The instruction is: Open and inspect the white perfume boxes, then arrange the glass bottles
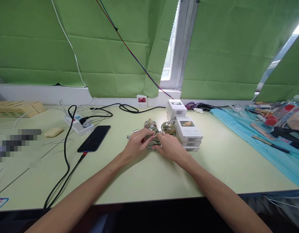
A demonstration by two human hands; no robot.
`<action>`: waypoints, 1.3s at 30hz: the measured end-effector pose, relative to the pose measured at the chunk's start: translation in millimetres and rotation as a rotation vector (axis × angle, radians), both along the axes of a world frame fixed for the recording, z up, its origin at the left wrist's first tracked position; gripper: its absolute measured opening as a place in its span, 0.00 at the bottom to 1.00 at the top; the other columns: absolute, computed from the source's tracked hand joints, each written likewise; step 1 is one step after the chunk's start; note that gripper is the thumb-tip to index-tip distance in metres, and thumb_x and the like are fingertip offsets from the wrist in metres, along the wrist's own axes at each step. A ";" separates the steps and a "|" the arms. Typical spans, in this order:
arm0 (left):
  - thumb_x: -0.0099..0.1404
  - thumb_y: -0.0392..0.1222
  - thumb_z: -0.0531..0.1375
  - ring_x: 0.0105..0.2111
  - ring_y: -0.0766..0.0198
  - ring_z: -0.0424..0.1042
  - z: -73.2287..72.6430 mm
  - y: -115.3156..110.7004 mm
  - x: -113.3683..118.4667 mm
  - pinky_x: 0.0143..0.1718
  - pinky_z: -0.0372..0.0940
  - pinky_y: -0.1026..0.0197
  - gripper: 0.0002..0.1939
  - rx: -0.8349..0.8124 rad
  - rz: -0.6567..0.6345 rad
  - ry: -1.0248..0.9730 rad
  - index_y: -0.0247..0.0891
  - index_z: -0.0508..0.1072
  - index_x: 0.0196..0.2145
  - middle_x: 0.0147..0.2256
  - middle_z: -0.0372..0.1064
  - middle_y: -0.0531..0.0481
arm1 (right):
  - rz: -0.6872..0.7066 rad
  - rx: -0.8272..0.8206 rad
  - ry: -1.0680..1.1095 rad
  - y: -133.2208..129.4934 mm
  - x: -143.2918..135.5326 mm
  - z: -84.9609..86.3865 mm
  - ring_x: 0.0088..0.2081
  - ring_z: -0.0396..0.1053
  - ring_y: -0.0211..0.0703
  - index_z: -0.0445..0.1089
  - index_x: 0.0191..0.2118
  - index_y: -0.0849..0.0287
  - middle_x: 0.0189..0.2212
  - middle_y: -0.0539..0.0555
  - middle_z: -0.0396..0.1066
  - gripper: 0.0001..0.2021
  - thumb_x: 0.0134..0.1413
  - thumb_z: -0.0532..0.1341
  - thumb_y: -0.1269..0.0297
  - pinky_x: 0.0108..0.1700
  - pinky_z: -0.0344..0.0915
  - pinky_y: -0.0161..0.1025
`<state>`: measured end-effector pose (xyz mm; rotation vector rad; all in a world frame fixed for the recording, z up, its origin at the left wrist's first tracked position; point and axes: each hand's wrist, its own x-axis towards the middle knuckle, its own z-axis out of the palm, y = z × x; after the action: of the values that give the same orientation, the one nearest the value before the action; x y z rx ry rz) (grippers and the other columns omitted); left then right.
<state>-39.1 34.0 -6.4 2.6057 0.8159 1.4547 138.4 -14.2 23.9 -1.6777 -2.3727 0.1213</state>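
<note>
My left hand (139,142) and my right hand (171,146) meet over a small shiny lidded jar (151,145), their fingers bent around its top and side. The fingers hide most of this jar. Just behind my hands stand two similar round, shiny jars: one with a gold-coloured knob (150,123) and, to its right, a jar with dark contents (168,128). A small metallic piece (133,133) shows to the left of my left hand, partly covered by it. Right of my right hand is a stack of small white picture boxes (189,131).
Another stack of white boxes (176,108) stands farther back. On the left lie a phone (94,139) on a black cable, a white power strip (80,125) and a yellowish oval object (53,132). Blue plastic sheeting (258,145) with assorted items covers the right side.
</note>
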 end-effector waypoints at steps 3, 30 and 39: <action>0.71 0.39 0.60 0.21 0.72 0.62 -1.4 0.1 -0.2 0.27 0.61 0.66 0.04 0.025 -0.019 -0.014 0.40 0.75 0.41 0.31 0.75 0.54 | -0.003 -0.022 -0.008 -0.3 -0.7 0.8 0.43 0.76 0.56 0.68 0.46 0.61 0.41 0.61 0.77 0.11 0.66 0.62 0.58 0.36 0.64 0.41; 0.70 0.37 0.60 0.22 0.74 0.60 -2.1 1.6 0.6 0.25 0.60 0.67 0.03 0.020 -0.080 -0.030 0.38 0.74 0.37 0.34 0.75 0.50 | -0.040 -0.078 -0.024 -0.8 -2.1 1.2 0.44 0.76 0.55 0.66 0.46 0.60 0.41 0.59 0.76 0.11 0.67 0.59 0.58 0.34 0.60 0.39; 0.71 0.40 0.60 0.21 0.75 0.60 -0.1 -0.5 1.5 0.24 0.60 0.66 0.07 -0.027 -0.066 -0.051 0.37 0.74 0.34 0.35 0.74 0.49 | -0.041 -0.072 -0.029 -1.8 -2.2 -0.4 0.43 0.77 0.56 0.66 0.46 0.60 0.40 0.59 0.77 0.11 0.67 0.59 0.58 0.32 0.58 0.39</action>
<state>-37.7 33.5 -6.4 2.5392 0.7321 1.4756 136.2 -16.0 23.6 -1.7717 -2.3802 0.1788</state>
